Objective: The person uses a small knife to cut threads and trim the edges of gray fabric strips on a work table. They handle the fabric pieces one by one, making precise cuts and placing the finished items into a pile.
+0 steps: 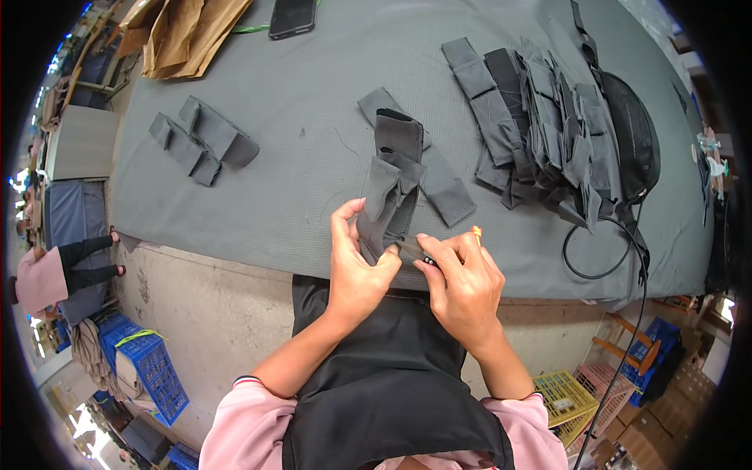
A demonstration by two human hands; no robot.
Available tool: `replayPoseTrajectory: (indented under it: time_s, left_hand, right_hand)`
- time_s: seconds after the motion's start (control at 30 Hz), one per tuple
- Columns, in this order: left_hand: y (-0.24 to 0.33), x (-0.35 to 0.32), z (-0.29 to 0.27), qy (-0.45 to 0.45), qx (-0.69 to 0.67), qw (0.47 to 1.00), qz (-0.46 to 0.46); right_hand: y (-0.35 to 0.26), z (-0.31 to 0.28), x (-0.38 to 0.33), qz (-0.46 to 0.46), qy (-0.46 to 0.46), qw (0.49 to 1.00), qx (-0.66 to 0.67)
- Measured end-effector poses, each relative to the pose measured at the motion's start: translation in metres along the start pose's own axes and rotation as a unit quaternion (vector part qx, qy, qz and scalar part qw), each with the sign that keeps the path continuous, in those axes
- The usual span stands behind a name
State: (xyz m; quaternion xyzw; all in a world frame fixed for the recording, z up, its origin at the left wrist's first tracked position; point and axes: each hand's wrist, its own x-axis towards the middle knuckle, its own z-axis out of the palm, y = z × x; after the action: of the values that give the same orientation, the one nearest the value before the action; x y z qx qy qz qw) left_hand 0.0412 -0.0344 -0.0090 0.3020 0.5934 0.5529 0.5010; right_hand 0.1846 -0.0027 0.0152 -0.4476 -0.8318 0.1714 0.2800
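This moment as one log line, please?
left hand: holds folded gray fabric strip; right hand: holds small tool, probably snips; nearby: gray strip pile

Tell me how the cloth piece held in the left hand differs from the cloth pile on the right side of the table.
The cloth piece is pinched in the left hand, while the cloth pile lies untouched. The cloth piece is small, whereas the cloth pile gathers many strips. The cloth piece is near the person; the cloth pile lies beside a black bag. Both are dark gray.
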Motion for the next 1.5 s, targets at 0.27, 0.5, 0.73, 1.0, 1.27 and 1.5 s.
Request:
replayPoseTrajectory:
  time_s: [0.27,0.5,0.73,1.0,1.27,1.5]
  left_hand:
    - [-0.007,0.003,-0.001,0.011,0.022,0.999,0.029]
    - [-0.003,0.004,0.001,0.011,-0.003,1.0,0.019]
    - [-0.007,0.005,-0.001,0.029,0.016,0.999,0.031]
    - [-0.001,0.006,0.001,0.024,0.026,0.999,0.039]
    - [0.001,0.007,-0.001,0.023,-0.009,1.0,0.013]
    - [0.007,0.006,-0.003,-0.061,-0.089,0.984,-0.139]
  right_hand:
    - [-0.002,0.003,0.006,-0.056,0.003,0.997,-0.055]
    - [0.001,0.008,0.002,-0.063,0.013,0.995,-0.071]
    - [0.0,0.005,-0.001,0.028,0.046,0.997,0.048]
    - [-0.009,-0.008,0.013,-0.004,-0.035,0.998,-0.054]
    - [-0.007,0.001,0.012,0.089,-0.022,0.992,0.086]
    - [0.015,0.02,0.016,0.039,0.002,0.993,0.114]
